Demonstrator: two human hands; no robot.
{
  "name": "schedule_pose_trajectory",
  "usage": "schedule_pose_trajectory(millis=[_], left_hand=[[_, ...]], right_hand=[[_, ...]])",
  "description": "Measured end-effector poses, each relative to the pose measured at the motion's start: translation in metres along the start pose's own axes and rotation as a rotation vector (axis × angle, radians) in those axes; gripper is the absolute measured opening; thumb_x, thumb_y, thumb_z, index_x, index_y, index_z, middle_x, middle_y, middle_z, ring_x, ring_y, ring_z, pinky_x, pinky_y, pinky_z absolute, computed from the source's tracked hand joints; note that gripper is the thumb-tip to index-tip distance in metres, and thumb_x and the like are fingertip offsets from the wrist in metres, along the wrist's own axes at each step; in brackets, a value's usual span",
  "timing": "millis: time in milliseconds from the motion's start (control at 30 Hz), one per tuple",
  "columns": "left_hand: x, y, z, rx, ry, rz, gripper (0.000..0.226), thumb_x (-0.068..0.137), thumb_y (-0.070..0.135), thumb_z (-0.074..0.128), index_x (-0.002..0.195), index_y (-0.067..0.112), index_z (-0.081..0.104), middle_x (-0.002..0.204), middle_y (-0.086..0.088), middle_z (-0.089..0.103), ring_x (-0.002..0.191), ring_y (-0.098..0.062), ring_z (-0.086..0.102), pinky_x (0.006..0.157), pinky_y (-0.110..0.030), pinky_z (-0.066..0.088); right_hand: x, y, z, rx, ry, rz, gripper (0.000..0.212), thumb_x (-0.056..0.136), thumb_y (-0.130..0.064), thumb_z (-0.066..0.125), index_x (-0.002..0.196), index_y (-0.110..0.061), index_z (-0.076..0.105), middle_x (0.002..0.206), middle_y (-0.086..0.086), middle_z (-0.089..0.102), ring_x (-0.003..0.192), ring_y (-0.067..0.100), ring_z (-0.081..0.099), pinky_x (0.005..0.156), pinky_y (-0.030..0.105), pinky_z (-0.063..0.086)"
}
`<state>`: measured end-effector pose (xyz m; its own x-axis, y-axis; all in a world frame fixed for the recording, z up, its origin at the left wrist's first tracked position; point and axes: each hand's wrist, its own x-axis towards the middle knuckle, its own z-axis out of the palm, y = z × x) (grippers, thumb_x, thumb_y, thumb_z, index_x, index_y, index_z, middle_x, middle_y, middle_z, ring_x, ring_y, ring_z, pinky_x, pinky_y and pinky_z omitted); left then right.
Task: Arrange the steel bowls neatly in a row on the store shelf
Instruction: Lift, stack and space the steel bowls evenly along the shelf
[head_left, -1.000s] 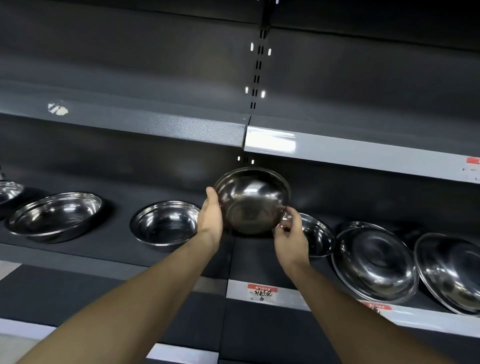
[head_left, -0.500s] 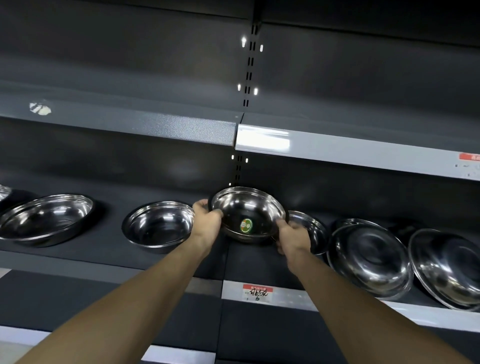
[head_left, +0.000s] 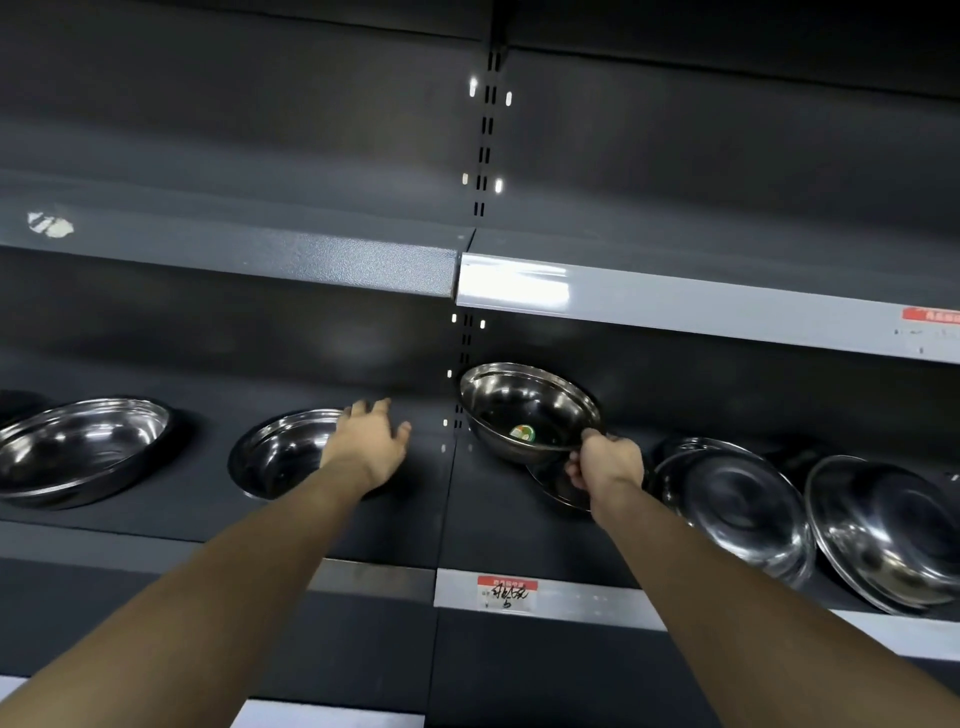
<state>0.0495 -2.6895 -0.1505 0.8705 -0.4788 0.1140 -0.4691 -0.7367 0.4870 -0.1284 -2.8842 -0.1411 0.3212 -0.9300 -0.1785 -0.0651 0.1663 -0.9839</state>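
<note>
The right hand (head_left: 608, 460) has its fingers (head_left: 574, 470) clenched on the near rim of a shiny round steel bowl with a small green sticker inside (head_left: 527, 410), tilted with its mouth toward the camera, near the middle of the dark grey store shelf (head_left: 415, 499), just right of the seam. Whether its base touches the shelf can't be told. The left hand (head_left: 366, 444) hangs open, fingers released, holding nothing, over the right rim of a medium steel bowl sitting flat (head_left: 283, 452). Further left sits a wide shallow steel bowl (head_left: 78, 444), also flat and spaced out, so that side looks sorted. On the right, not so much: a small steel bowl (head_left: 558, 486) lies half hidden under the held one, and two large steel bowls, one tipped on its edge (head_left: 737, 504) and another leaning at the shelf's right end (head_left: 883, 530), overlap. Call it roughly half done; the held bowl needs setting flat, then the right-hand cluster.
</note>
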Motion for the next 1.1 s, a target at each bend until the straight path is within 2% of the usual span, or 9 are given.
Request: schedule_pose_trajectory(millis=[133,233,400,567,733,900,1033,1100], left_hand=[[-0.005,0.013,0.007,0.196,-0.074,0.086,0.056,0.099,0.039,0.044,0.149,0.014,0.036,0.156,-0.013,0.029,0.146,-0.033,0.023,0.117,-0.044,0.030],[-0.008,0.029,0.017,0.229,-0.094,0.130,0.057,0.099,0.039,0.045,0.149,0.014,0.033,0.154,-0.013,0.031,0.146,-0.032,0.023,0.117,-0.042,0.030],[-0.010,0.051,0.029,0.283,-0.128,0.177,0.061,0.099,0.041,0.043,0.152,0.016,0.028,0.154,-0.012,0.032,0.147,-0.032,0.023,0.115,-0.044,0.031],[-0.010,0.061,0.035,0.337,-0.137,0.217,0.059,0.099,0.040,0.038,0.153,0.018,0.026,0.152,-0.012,0.036,0.144,-0.032,0.027,0.114,-0.045,0.032],[-0.009,0.063,0.036,0.380,-0.154,0.247,0.058,0.100,0.041,0.038,0.153,0.020,0.027,0.153,-0.011,0.036,0.145,-0.032,0.026,0.116,-0.044,0.030],[-0.006,0.062,0.038,0.418,-0.193,0.275,0.061,0.100,0.046,0.036,0.156,0.024,0.022,0.158,-0.011,0.029,0.148,-0.033,0.020,0.119,-0.046,0.022],[-0.003,0.060,0.040,0.420,-0.214,0.289,0.065,0.099,0.049,0.038,0.156,0.024,0.021,0.160,-0.011,0.026,0.150,-0.033,0.016,0.120,-0.050,0.018],[-0.002,0.059,0.040,0.408,-0.221,0.293,0.065,0.099,0.050,0.039,0.156,0.024,0.021,0.160,-0.010,0.026,0.150,-0.033,0.017,0.121,-0.050,0.018]], right_hand=[[0.008,0.001,-0.012,0.034,0.043,0.005,0.031,0.098,-0.014,0.049,0.068,-0.008,0.051,0.055,0.006,0.055,0.038,0.013,0.050,0.035,0.020,0.044],[0.015,0.004,-0.023,0.041,0.083,0.018,0.032,0.102,-0.019,0.047,0.073,-0.006,0.054,0.057,0.007,0.056,0.042,0.015,0.052,0.031,0.018,0.043],[0.024,0.011,-0.039,0.044,0.135,0.034,0.027,0.105,-0.023,0.045,0.100,0.000,0.058,0.058,0.008,0.056,0.045,0.016,0.054,0.030,0.017,0.043],[0.029,0.021,-0.048,0.035,0.182,0.039,0.024,0.106,-0.025,0.044,0.101,-0.004,0.055,0.057,0.009,0.057,0.045,0.017,0.054,0.029,0.018,0.045],[0.036,0.027,-0.046,-0.001,0.159,0.054,0.024,0.106,-0.026,0.040,0.108,-0.005,0.052,0.058,0.010,0.059,0.044,0.018,0.054,0.030,0.017,0.043],[0.041,0.033,-0.040,-0.004,0.147,0.101,0.020,0.107,-0.024,0.036,0.111,-0.009,0.048,0.069,0.012,0.062,0.044,0.017,0.055,0.032,0.020,0.045],[0.046,0.041,-0.035,0.026,0.129,0.158,0.021,0.106,-0.015,0.034,0.119,-0.006,0.049,0.110,0.024,0.064,0.050,0.020,0.057,0.030,0.019,0.045],[0.050,0.046,-0.032,0.025,0.120,0.184,0.024,0.104,-0.009,0.033,0.118,-0.003,0.051,0.118,0.027,0.064,0.051,0.021,0.058,0.031,0.019,0.044]])
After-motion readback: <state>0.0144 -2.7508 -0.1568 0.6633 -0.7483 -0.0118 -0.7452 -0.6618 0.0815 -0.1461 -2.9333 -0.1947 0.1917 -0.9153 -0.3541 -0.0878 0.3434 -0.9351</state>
